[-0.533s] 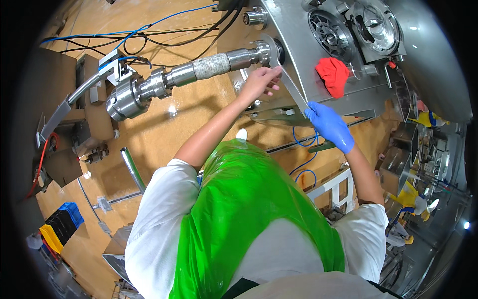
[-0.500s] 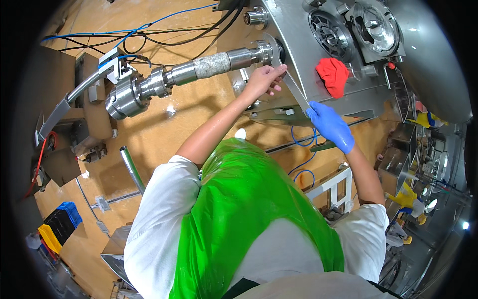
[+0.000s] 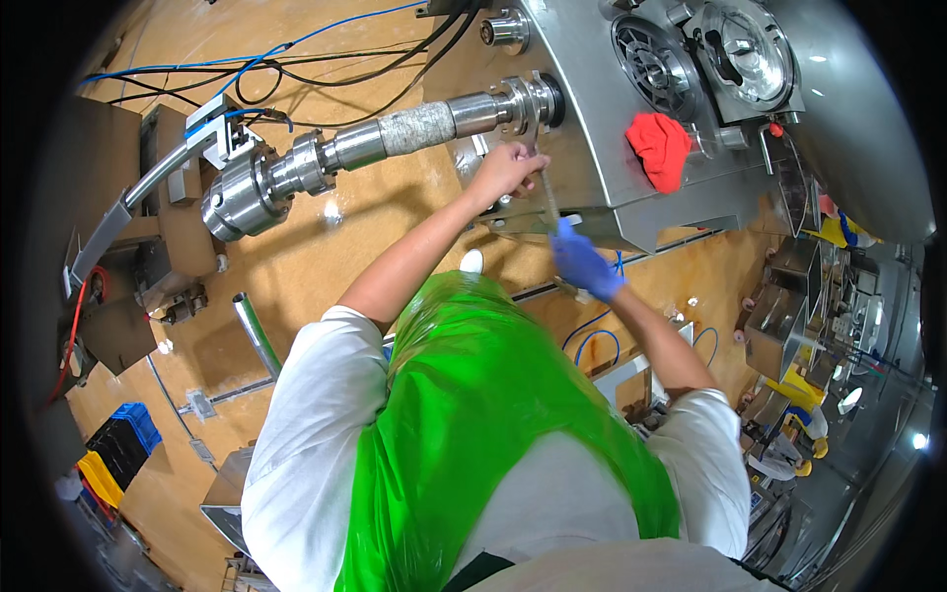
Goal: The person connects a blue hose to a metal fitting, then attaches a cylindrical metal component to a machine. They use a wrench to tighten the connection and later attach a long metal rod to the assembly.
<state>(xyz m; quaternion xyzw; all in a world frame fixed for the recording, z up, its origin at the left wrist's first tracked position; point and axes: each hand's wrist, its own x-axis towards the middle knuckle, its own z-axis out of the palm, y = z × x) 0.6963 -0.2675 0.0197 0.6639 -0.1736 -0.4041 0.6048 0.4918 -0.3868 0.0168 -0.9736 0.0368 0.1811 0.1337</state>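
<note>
A long flat metal wrench reaches from the ring fitting at the end of a steel pipe assembly down to my hands. My bare left hand is closed around it close to the fitting, thumb and fingers pinched together. Lower down, my right hand, in a blue glove, grips the handle's far end; motion blurs it slightly. The wrench's head sits against the fitting, though how it engages is partly hidden.
A steel machine housing stands right of the fitting, with a crumpled red cloth on top. Black cables cross the tan floor. A steel tube rises at left. Other people are at far right.
The wrench has swung from slanting down-right to nearly upright. My gloved right hand has moved left and down with its end, and my left hand slightly left and down.
</note>
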